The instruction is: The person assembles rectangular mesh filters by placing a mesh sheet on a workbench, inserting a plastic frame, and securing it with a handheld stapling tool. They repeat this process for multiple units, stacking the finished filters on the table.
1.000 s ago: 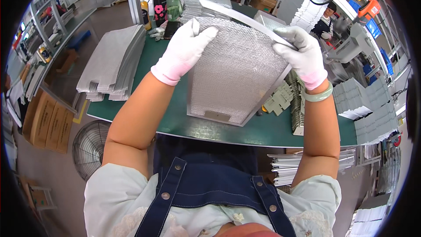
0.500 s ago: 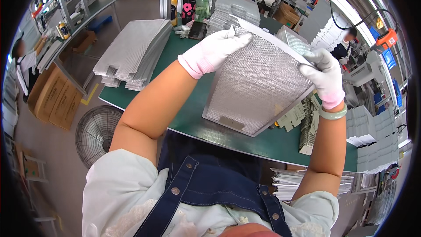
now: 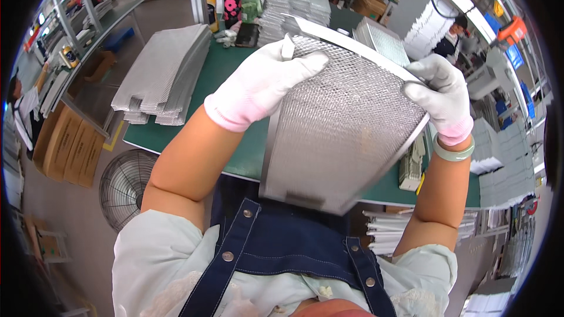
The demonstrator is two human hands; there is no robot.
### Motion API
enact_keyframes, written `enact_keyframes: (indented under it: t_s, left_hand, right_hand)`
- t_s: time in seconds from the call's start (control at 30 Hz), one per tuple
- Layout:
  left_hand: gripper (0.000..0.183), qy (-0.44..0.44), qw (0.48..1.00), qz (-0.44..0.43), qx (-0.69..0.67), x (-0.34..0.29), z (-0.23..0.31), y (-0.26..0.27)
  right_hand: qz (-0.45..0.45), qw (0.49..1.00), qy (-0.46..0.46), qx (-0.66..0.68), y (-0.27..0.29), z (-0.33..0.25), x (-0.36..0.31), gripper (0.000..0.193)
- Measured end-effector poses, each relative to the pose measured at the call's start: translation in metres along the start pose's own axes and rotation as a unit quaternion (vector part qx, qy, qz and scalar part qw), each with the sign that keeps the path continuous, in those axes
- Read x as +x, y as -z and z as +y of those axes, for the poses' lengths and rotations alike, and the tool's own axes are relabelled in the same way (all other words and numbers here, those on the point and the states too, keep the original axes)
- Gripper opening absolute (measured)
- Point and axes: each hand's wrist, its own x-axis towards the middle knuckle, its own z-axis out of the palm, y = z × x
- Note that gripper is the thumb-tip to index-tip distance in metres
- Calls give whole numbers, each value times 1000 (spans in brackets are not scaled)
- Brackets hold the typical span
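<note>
A rectangular metal mesh filter panel (image 3: 343, 123) with a smooth metal frame is held up in front of me, its lower edge tilted toward my apron. My left hand (image 3: 267, 79), in a white glove with a pink cuff, pinches the upper left corner, thumb on the mesh. My right hand (image 3: 439, 94), gloved the same way with grey-looking fingertips, grips the upper right corner. The fingers behind the frame are partly hidden. The lower end of the panel is blurred and hangs over the near edge of the green table (image 3: 241, 152).
Stacked mesh sheets (image 3: 161, 70) lie on the table's left, with more framed panels (image 3: 296, 6) behind. A phone (image 3: 247, 35), a black flowered bottle (image 3: 232, 1) and a green bottle (image 3: 249, 0) stand at the back. A floor fan (image 3: 123, 188) is at left; beige parts (image 3: 411, 167) lie right.
The filter panel has come nearer my body, its lower edge moving from above the table to my apron. Both hands keep their grip on its upper corners.
</note>
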Motion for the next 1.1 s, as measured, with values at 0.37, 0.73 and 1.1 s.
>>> enact_keyframes:
  t_s: [0.37, 0.73, 1.1]
  left_hand:
    - [38, 145, 989, 37, 8, -31, -69, -15]
    - [33, 128, 990, 48, -16, -31, -75, -23]
    - [35, 114, 991, 70, 20, -24, -86, -19]
  right_hand:
    - [-64, 991, -115, -13, -18, 58, -54, 40]
    - [54, 953, 50, -295, -47, 61, -58, 27]
    - [48, 971, -25, -234, -50, 71, -54, 22]
